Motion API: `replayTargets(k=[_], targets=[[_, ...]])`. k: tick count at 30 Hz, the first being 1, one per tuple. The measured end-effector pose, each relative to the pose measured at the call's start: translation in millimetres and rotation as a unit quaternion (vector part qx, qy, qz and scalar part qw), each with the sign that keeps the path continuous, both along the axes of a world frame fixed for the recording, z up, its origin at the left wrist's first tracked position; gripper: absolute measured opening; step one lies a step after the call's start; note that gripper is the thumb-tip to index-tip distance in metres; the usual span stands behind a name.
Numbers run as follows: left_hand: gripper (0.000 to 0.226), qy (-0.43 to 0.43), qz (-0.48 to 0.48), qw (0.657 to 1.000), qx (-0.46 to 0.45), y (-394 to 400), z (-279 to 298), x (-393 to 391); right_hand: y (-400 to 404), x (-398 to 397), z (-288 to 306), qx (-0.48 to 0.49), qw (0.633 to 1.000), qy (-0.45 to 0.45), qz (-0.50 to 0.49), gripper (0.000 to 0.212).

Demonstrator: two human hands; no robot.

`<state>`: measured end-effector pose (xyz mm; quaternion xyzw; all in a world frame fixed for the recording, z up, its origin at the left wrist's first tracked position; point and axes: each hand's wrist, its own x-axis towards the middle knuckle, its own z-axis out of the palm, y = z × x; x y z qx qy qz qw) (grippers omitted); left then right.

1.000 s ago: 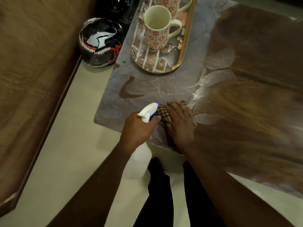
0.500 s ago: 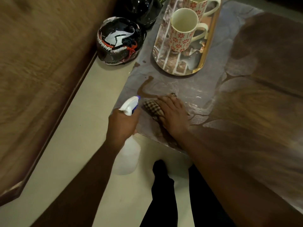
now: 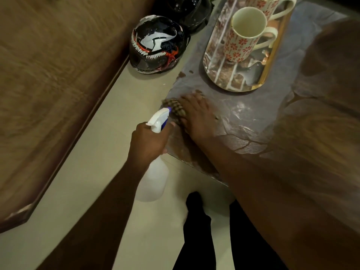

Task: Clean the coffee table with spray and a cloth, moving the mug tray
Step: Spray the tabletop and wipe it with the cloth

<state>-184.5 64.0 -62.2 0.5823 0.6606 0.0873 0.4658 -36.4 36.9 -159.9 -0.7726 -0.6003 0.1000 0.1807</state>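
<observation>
Two red-flowered cream mugs [image 3: 245, 36] on one oval gold-rimmed tray [image 3: 266, 75]. Left hand [image 3: 148, 142] grips white spray bottle [image 3: 153, 180]; right hand [image 3: 196, 115], fingers flat, presses checked cloth [image 3: 175, 110] onto grey table [image 3: 245, 117]. Two helmets [image 3: 155, 43] on floor beside.

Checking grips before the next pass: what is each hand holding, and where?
Left hand grips the spray bottle by its neck, under the trigger head. Right hand presses flat on the checked cloth at the coffee table corner.
</observation>
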Motion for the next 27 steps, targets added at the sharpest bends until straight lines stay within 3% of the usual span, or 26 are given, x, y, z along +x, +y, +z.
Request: replayTargets(k=[3,5,7,11,13,15,17,19,21,23,26,27], targets=[[0.051,-0.019,0.002,1.000,0.018,8,1,0,17,-32,3,0.053,0.993,0.039,0.098,0.038],[0.065,-0.017,0.018,0.999,0.027,11,2,-1,-3,-25,0,0.070,0.967,0.004,0.244,0.041],[0.071,-0.015,0.024,0.999,0.014,15,5,-1,-21,6,-7,0.048,0.952,-0.016,0.301,0.047],[0.041,-0.026,-0.004,0.999,-0.040,14,6,1,-6,37,-7,-0.005,0.996,-0.009,0.091,0.052],[0.032,-0.014,0.005,1.000,-0.028,13,3,0,17,17,-2,-0.013,0.999,-0.008,0.045,0.051],[0.042,0.014,0.028,0.999,-0.010,12,3,-1,24,-11,1,0.007,0.998,0.024,0.062,0.045],[0.058,-0.009,0.038,0.999,-0.003,10,4,1,0,-25,-6,0.022,0.988,0.030,0.149,0.046],[0.059,-0.037,0.013,0.999,-0.001,9,7,3,-42,-16,-10,0.026,0.963,0.008,0.267,0.048],[0.050,-0.036,-0.004,0.999,-0.040,12,7,6,-72,13,-11,0.024,0.946,-0.013,0.323,0.049],[0.048,-0.020,0.005,0.998,-0.058,15,6,7,-75,38,-11,0.015,0.963,-0.012,0.268,0.049],[0.075,0.004,0.017,1.000,0.002,15,2,11,-47,29,-6,0.009,0.993,-0.005,0.118,0.048],[0.074,0.001,0.013,1.000,0.014,14,4,14,-35,14,-2,0.010,0.996,0.001,0.086,0.049]])
